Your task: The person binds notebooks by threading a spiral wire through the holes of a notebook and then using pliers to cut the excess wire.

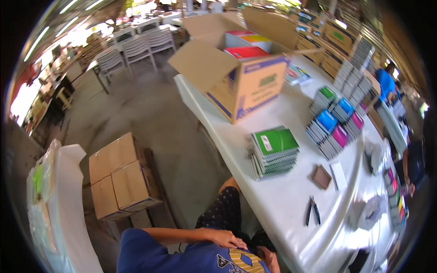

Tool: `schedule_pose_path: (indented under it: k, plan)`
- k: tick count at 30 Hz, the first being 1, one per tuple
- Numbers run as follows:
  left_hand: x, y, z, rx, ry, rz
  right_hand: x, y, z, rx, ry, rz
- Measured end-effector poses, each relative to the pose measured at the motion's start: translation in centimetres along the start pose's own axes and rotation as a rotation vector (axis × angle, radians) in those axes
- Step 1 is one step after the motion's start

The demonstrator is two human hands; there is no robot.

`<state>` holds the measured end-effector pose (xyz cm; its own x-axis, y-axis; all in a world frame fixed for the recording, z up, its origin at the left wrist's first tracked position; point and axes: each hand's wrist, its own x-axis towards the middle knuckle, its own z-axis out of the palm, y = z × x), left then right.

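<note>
Concrete floor (182, 157) stretched across a busy workroom, with pale chairs (136, 48) in the back and brown cartons (120, 175) grouped low on the left. Along the right ran a long table (268, 200) under a shiny white cover, and the seated person's hands were off its near edge, at the front of the body. The left hand (225, 239) lay across the blue shirt (195, 261) by the lap, its back showing and its fingers loosely bent together; whether anything was under them could not be told. The right hand (269, 260) was lower and close to the table's edge, partly hidden, so its grip could not be told either. Both were apart from the stack of green notebooks (274, 152), which stood on the table ahead of them, spiral bindings showing. Pliers (312, 211) lay on the cover to the right of the hands and ahead of them, handles toward the person, and beyond these were a small brown tray-like piece (321, 177) and a white strip (338, 176). Farther off stood piles of blue, green and pink notebooks (334, 125) and an open cardboard box (259, 88) with red packs (246, 52) inside.
</note>
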<state>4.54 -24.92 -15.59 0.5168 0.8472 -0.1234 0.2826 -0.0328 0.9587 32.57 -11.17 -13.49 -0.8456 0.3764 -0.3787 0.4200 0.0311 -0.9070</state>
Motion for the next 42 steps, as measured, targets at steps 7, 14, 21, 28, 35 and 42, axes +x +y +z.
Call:
schedule_pose_path:
  k: [7,14,21,28,35,42]
  plan:
    - [-1.7,11.8,-10.3,-0.073,0.779,0.101,2.4,-17.9,-6.3,-0.045,0.123,-0.071]
    - [1.3,16.7,-25.1,0.647,1.252,0.145,12.4,-19.9,-10.7,-0.629,0.574,-0.285]
    - [5.7,10.4,-40.6,0.351,0.868,-0.252,12.5,-14.6,-19.3,-1.014,0.895,-0.231]
    - [6.5,2.7,-43.0,-0.443,0.278,-0.632,9.7,-11.6,-21.2,-1.134,0.874,-0.279]
    - [7.8,4.0,-42.8,-0.526,0.418,-0.73,16.8,-16.0,-10.8,-0.401,0.523,-0.468]
    - [9.9,4.4,-42.9,-0.263,0.15,-0.791,22.3,-13.1,-5.7,-0.124,0.527,-0.603]
